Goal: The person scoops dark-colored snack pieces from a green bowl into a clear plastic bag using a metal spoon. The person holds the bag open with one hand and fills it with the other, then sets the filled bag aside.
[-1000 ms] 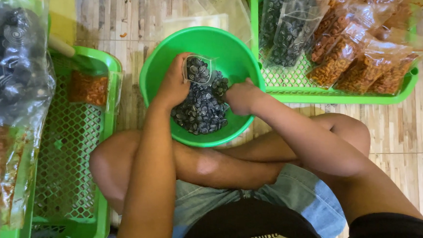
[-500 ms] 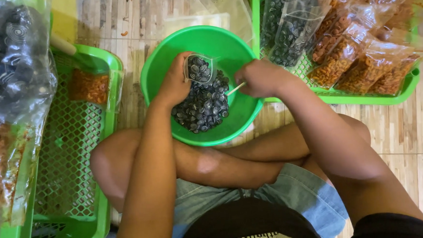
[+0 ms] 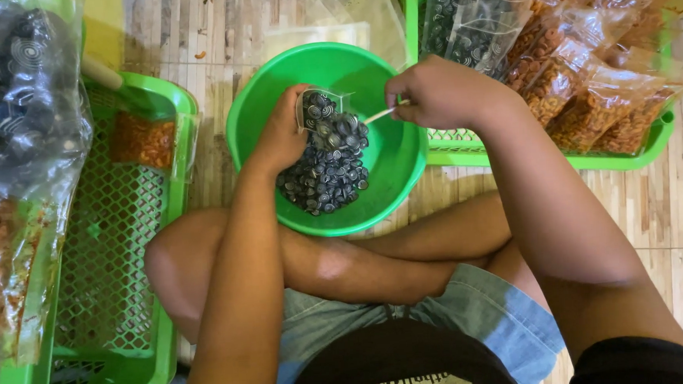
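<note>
The left hand [image 3: 280, 137] has its fingers clamped round a small clear bag [image 3: 318, 111] of dark spiral-patterned snacks, held at the mouth above the loose heap [image 3: 326, 173] in the green plastic basin [image 3: 391, 166]. Just beside those fingers, the right hand [image 3: 441, 93] pinches its fingers together on a thin pale strip [image 3: 384, 113] reaching toward the bag. The film looks light, limp and slippery, its contents brittle; gripping the gathered neck seems safest, not the filled belly. Filled packets [image 3: 577, 78] lie in the green tray [image 3: 628, 157] beyond the right fingers.

A bowl [image 3: 390, 154] sits between two trays [image 3: 121, 305], snack packets [image 3: 577, 86] filling the right one.
</note>
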